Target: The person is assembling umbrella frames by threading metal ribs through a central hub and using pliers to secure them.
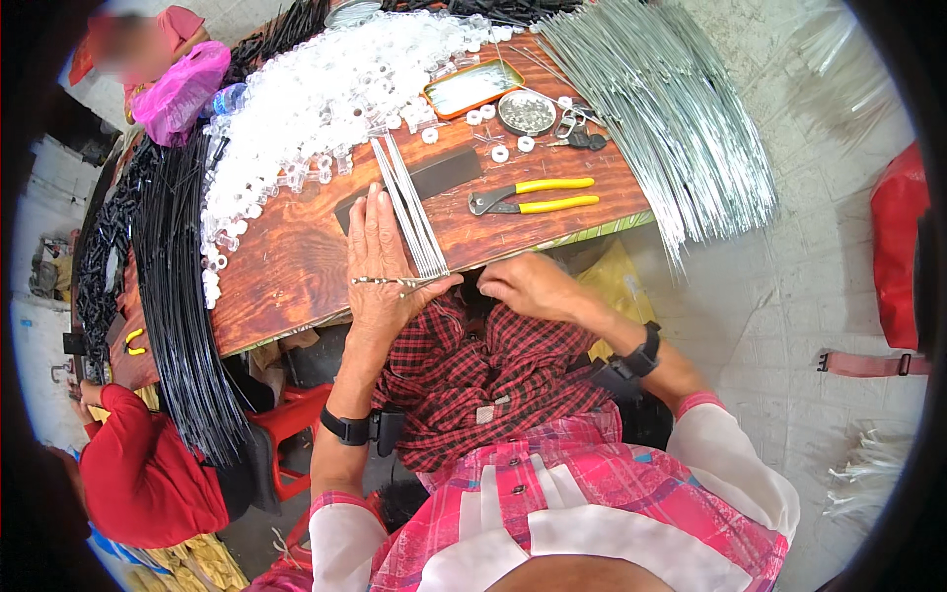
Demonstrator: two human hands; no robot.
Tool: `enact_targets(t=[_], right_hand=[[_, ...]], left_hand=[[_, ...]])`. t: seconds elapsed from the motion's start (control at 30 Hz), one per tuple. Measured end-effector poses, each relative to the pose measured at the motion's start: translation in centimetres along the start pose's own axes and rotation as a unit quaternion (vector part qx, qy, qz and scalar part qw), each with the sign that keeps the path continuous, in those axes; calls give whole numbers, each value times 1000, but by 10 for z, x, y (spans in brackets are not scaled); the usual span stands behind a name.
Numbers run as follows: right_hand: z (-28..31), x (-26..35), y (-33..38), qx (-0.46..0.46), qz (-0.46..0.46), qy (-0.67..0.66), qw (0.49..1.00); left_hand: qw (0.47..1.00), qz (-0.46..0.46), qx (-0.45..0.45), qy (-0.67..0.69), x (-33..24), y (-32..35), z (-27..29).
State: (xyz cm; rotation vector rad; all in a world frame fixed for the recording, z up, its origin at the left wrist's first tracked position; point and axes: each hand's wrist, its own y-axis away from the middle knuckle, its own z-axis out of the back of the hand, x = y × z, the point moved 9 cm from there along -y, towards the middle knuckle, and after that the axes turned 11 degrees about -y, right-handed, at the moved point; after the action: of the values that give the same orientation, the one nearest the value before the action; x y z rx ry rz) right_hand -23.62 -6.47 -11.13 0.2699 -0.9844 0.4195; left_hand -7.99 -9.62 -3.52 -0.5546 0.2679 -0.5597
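My left hand [378,259] lies flat at the near edge of the wooden table [286,271], fingers stretched forward, with a thin twisted metal piece [387,282] pinched across it. It rests beside a small bundle of straight silver wires [412,209] that runs away from me. My right hand [528,284] is curled just below the table edge, over a red-and-black checked cloth [473,370] in my lap; what it grips is hidden.
Yellow-handled pliers [533,195] lie to the right of the wires. A heap of clear plastic pieces [316,99], an orange tray [472,87] and a round tin [526,111] sit farther back. Long silver wire bundles [671,118] hang right, black ones [178,286] left. Other people sit left.
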Motion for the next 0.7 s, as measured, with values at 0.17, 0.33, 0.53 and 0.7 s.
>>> enact_targets(t=[0.17,0.33,0.53,0.7], right_hand=[[46,74,-26,-15,-50,-129,990],[62,68,-93,-122,17,40,992],[55,49,-112,-69,-90,91,989],[57,42,-104,-82,-153,-78,982]], left_hand=[[999,24,20,20,1,0,-3],[1000,19,22,11,1,1,0],[999,35,33,24,4,0,-1],[998,44,46,31,7,1,-2]])
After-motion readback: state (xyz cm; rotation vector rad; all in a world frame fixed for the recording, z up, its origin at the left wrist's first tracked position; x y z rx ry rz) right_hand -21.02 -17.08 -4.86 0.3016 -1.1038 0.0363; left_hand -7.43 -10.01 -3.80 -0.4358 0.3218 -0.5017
